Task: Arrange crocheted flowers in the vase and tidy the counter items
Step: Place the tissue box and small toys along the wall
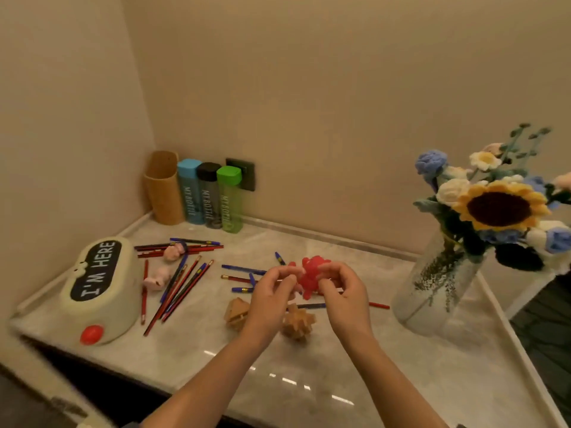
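Left hand (272, 293) and right hand (344, 293) are pinching a red object (311, 271); glass vase (432, 301) is holding crocheted flowers (500, 208).

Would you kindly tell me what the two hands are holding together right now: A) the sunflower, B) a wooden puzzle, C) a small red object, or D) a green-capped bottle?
C: the left hand and the right hand each pinch one side of the small red object over the counter.
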Demonstrator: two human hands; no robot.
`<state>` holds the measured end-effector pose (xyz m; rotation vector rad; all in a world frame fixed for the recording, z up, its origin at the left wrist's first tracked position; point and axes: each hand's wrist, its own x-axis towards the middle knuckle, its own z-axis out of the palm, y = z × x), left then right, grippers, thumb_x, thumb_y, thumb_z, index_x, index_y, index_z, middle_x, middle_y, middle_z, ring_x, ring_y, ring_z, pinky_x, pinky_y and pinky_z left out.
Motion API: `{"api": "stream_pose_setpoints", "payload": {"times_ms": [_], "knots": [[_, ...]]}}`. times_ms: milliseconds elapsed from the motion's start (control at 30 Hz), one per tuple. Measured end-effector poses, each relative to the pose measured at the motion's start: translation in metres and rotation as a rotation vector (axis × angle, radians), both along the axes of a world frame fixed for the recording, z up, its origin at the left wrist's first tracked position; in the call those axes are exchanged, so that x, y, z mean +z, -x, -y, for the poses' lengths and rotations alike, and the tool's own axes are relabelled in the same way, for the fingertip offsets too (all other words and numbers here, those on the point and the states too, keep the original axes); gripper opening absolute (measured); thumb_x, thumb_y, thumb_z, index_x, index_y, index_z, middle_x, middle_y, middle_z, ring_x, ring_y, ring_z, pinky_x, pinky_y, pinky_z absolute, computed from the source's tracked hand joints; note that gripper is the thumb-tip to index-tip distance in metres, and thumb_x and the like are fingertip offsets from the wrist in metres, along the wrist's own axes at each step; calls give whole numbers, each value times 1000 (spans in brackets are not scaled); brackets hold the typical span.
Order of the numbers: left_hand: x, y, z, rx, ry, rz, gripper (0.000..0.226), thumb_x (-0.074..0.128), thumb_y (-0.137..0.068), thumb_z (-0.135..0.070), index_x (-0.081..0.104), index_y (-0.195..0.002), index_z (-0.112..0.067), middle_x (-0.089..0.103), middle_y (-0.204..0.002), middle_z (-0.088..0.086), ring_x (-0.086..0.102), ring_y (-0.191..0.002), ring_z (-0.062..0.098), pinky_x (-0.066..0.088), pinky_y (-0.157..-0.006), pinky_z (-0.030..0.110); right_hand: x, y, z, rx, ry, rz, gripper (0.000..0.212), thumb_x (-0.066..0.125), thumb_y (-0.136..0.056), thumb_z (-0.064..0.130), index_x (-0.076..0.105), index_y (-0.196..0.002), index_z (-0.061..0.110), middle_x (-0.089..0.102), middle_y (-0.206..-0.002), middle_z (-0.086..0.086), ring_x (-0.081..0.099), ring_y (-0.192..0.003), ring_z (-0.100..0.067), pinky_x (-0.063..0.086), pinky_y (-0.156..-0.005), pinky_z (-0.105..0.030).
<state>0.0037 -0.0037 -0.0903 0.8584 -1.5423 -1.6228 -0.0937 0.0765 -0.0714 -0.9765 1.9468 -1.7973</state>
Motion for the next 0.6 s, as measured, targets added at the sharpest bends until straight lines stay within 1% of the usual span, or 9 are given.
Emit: {"api": "stream_pose_setpoints", "payload": {"times_ms": [100, 167, 233, 300, 333, 433, 533, 600], "knots": [[-4, -29, 15, 96, -19, 22, 20, 50, -97, -11, 67, -101, -22, 70, -102, -2, 68, -89, 11, 53, -80, 25, -13, -16, 19, 93, -71, 7, 22, 56, -90, -1, 67, -97, 17, 68, -94, 1, 64, -78, -7, 53, -67, -19], [-4, -44, 25, 145, -31, 30, 20, 49, -97, -10, 66, -103, -19, 70, -102, -2, 67, -86, 7, 53, -76, 21, -17, -26, 31, 125, -97, 34, 22, 57, -91, 1, 66, -99, 20, 66, -92, 4, 63, -80, -9, 53, -65, -18], [-5, -60, 36, 186, -31, 37, 19, 49, -97, -9, 66, -104, -16, 69, -102, 0, 66, -86, 9, 55, -75, 21, -19, -35, 45, 165, -139, 45, 22, 57, -92, 3, 65, -100, 22, 65, -94, 8, 62, -86, -6, 51, -70, -16], [-4, -74, 47, 222, -20, 36, 19, 50, -96, -7, 66, -104, -14, 69, -102, 1, 66, -88, 13, 54, -78, 25, -22, -45, 60, 214, -186, 30, 24, 56, -92, 5, 64, -100, 26, 65, -97, 10, 62, -92, -4, 51, -77, -20], [-5, -82, 55, 234, -17, 39, 19, 50, -96, -8, 66, -104, -14, 69, -102, 0, 66, -89, 13, 54, -80, 26, -23, -50, 69, 238, -198, 27, 25, 56, -92, 5, 64, -100, 28, 65, -97, 10, 62, -93, -4, 51, -77, -20], [-5, -100, 76, 253, 0, 76, 18, 51, -96, -11, 65, -105, -18, 68, -104, -3, 66, -92, 13, 55, -84, 28, -23, -64, 94, 270, -203, 42, 26, 56, -92, 4, 63, -101, 28, 66, -97, 7, 63, -92, -7, 49, -71, -17], [-3, -117, 104, 238, 26, 138, 19, 52, -96, -15, 64, -108, -24, 67, -107, -7, 65, -94, 7, 54, -84, 26, -22, -79, 119, 281, -217, 57, 26, 55, -91, 4, 63, -103, 26, 65, -93, 3, 63, -86, -11, 52, -70, -23], [-3, -127, 126, 229, 27, 170, 18, 53, -96, -16, 64, -107, -25, 66, -109, -10, 64, -97, 6, 53, -85, 24, -22, -90, 136, 286, -230, 51, 26, 56, -91, 6, 62, -102, 29, 65, -95, 5, 62, -89, -11, 53, -74, -25]]}}
